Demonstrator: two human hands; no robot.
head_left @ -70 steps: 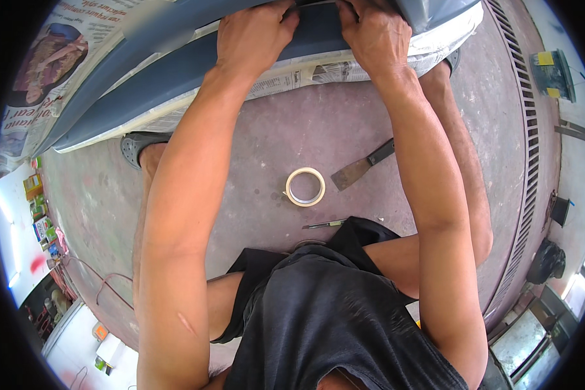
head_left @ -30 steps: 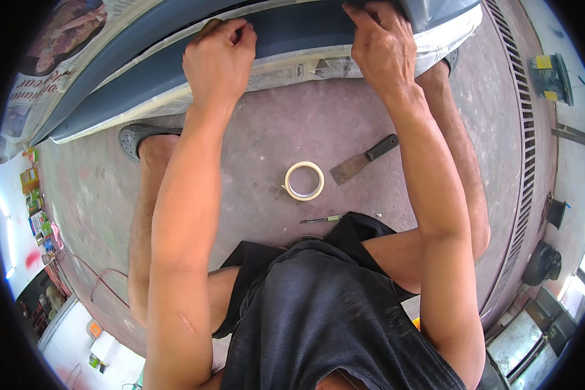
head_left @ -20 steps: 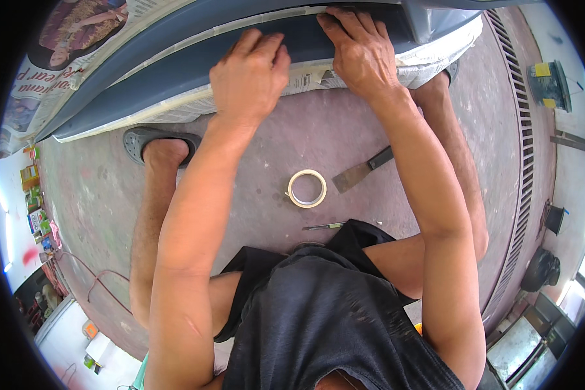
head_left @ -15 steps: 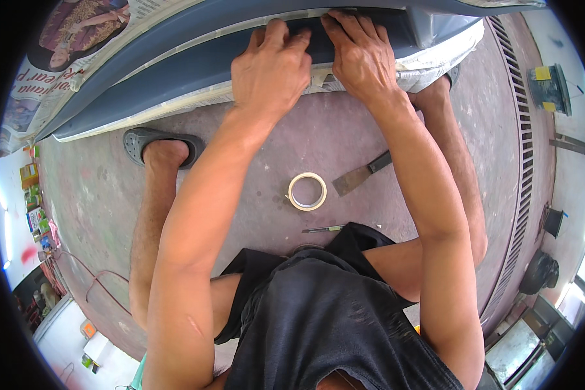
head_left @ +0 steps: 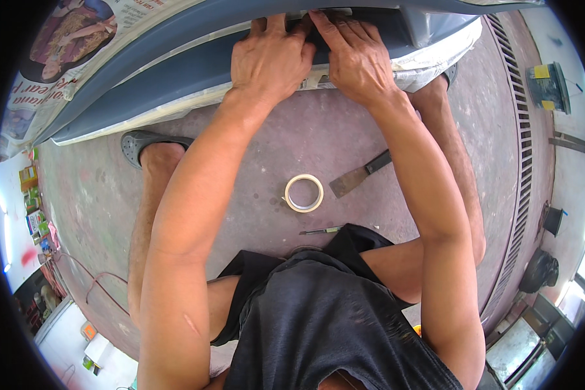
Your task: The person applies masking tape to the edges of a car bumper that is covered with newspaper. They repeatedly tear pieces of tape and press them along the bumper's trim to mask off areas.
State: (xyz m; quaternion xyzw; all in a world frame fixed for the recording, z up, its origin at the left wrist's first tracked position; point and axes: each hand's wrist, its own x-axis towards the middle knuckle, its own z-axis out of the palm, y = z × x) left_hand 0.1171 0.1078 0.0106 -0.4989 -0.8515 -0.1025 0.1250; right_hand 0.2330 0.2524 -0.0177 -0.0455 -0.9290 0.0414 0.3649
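A blue-grey car bumper point(head_left: 175, 92) spans the top of the view, with pale masking tape and newspaper point(head_left: 143, 117) along its edges. Against its recess, my left hand point(head_left: 270, 62) has bent, parted fingers, their tips partly hidden by the upper lip. Close beside it, my right hand point(head_left: 361, 62) lies along the dark recess with fingers stretched out, the index reaching a pale strip near the upper edge. I see nothing gripped in either hand. Below them on the floor are a masking tape roll point(head_left: 320, 193), a scraper point(head_left: 350, 182) and a thin cutter knife point(head_left: 322, 230).
My legs are bent on either side, with a grey clog point(head_left: 134, 148) on the left foot. A slotted floor drain point(head_left: 524, 136) runs down the right. A bucket point(head_left: 547, 89) stands by the right wall; a red hose point(head_left: 104, 286) lies at left.
Both hands have shifted slightly upward into the recess, and their fingertips are more hidden beneath the upper lip. The whole view has moved a little; the floor tools stay put.
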